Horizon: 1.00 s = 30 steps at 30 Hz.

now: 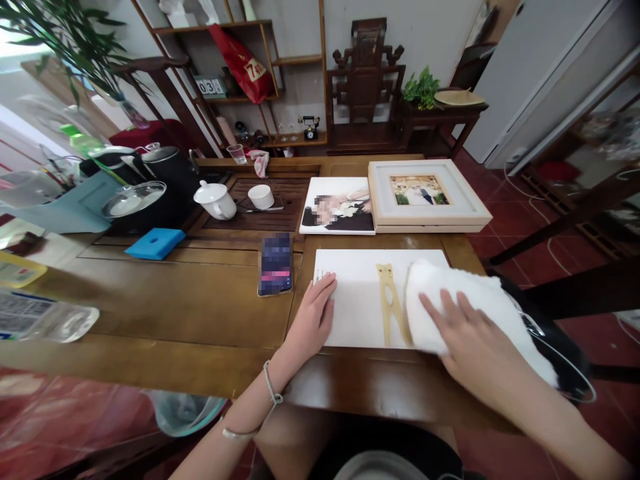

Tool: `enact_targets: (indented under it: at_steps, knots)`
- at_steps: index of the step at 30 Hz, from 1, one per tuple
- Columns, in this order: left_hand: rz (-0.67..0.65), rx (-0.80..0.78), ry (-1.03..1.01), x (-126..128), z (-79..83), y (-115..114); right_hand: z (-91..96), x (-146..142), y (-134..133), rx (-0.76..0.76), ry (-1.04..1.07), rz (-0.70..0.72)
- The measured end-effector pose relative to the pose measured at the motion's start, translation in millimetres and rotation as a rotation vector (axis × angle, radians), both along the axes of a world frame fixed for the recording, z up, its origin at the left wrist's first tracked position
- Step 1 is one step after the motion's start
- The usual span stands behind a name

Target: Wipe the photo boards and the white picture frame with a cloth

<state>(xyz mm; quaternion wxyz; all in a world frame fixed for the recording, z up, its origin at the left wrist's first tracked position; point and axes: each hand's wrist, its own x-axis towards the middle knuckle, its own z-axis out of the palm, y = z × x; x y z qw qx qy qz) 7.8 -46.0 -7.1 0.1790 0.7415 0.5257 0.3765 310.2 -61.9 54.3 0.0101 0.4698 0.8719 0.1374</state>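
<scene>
A white rectangular panel (353, 300) lies flat at the table's front edge. On it is a yellowish A-shaped easel stand leg (389, 300) with two small fasteners at its top; whether it is fixed to the panel I cannot tell. My left hand (317, 313) rests on the panel's left edge, fingers stretched out flat. A white towel (425, 293) covers the panel's right part and hangs over towards the right. My right hand (463, 327) presses down on the towel with its fingers spread, slightly blurred.
Behind the panel lie a photo panel (335, 207) and a framed photo on a box (425, 193). Left of them are a phone (276, 263), lidded white cup (215, 200), small bowl (261, 196), blue sponge-like block (156, 243) and black kettle (167, 170). A black bag-like item (555, 333) sits right.
</scene>
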Motion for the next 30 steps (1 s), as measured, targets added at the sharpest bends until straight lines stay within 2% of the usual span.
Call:
enact_targets:
  at_steps: [3, 5, 7, 10, 13, 15, 18, 22, 24, 25, 27, 30]
  knots:
    - [0.005, -0.010, 0.006, 0, 0.0, 0, 11.0, 10, -40, -0.084, 0.042, 0.221]
    - [0.002, -0.009, 0.006, 0, -0.1, 0, 12.1, 13, -40, -0.124, 0.061, 0.234]
    - [-0.002, -0.004, 0.001, -1, -0.2, 0, 6.5, 13, -18, -0.133, 0.063, 0.133]
    - [-0.005, 0.004, -0.005, -1, -0.3, 1, -8.4, 10, 40, -0.162, 0.056, -0.026]
    - [-0.013, 0.008, -0.002, -1, -0.3, 1, -18.1, 1, 92, -0.166, 0.091, -0.055]
    - [-0.016, 0.009, 0.003, -2, -0.1, 1, -18.0, -5, 105, -0.168, 0.108, -0.045]
    - [-0.013, 0.005, 0.007, -1, 0.1, 1, -9.9, -12, 83, -0.207, 0.093, -0.014]
    - [-0.002, 0.003, 0.003, -1, -0.4, 0, 9.2, -6, 13, -0.280, 0.068, 0.123]
    - [0.002, 0.004, 0.003, -1, -0.8, 0, 18.2, 1, -10, -0.317, 0.070, 0.200]
    - [0.001, 0.005, 0.005, -1, -1.0, 0, 21.1, 3, -14, -0.340, 0.069, 0.218]
    - [-0.002, 0.005, 0.006, -1, -1.3, 0, 21.9, 4, -5, -0.379, 0.066, 0.196]
    - [-0.007, 0.003, 0.009, -1, -1.3, 0, 10.5, -8, 37, -0.364, 0.087, 0.083]
